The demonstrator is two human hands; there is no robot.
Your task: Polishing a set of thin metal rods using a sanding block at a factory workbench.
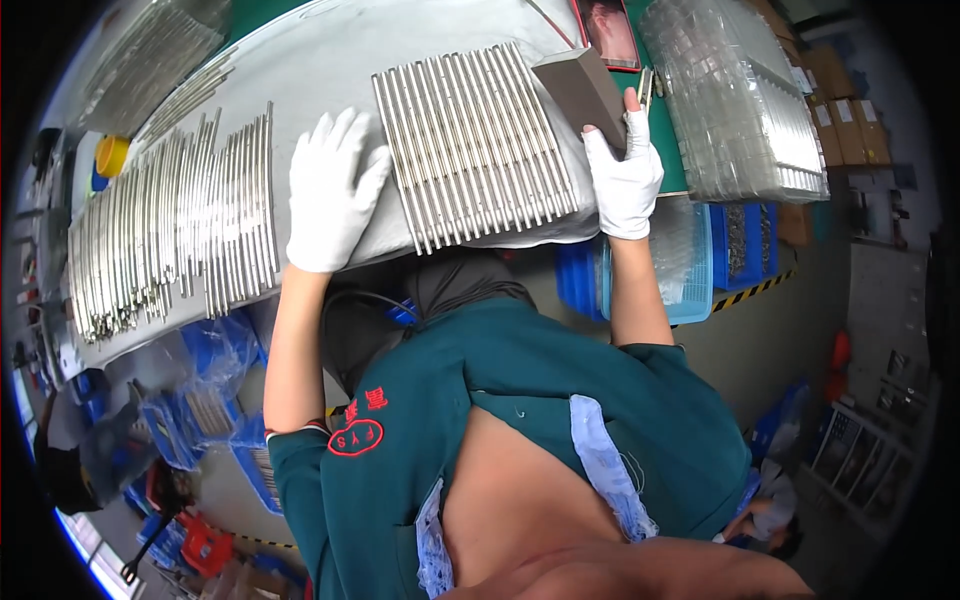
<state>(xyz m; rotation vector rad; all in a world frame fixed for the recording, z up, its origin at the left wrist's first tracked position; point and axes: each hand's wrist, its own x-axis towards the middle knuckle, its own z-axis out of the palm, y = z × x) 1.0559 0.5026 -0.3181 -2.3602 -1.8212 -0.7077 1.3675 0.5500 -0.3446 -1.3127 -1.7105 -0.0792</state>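
My left hand (335, 190), in a white glove, lies flat on the pale table cover with its fingers stretched out. Its thumb points toward a neat row of slim metal rods (470, 150) laid side by side in front of me. At the right end of that row, my white-gloved right hand (626, 180) grips the near end of a grey-brown rectangular block (585, 88) between thumb and fingers. Two of its fingertips are bare. The block is tilted and sits just off the row's far right corner.
More metal rods (180, 215) spread unevenly across the table's left side, near a yellow tape roll (111, 156). Stacked clear plastic trays (735, 100) stand at the right. A red-framed picture (608, 32) lies at the back. Blue bins (745, 243) sit below the table's right edge.
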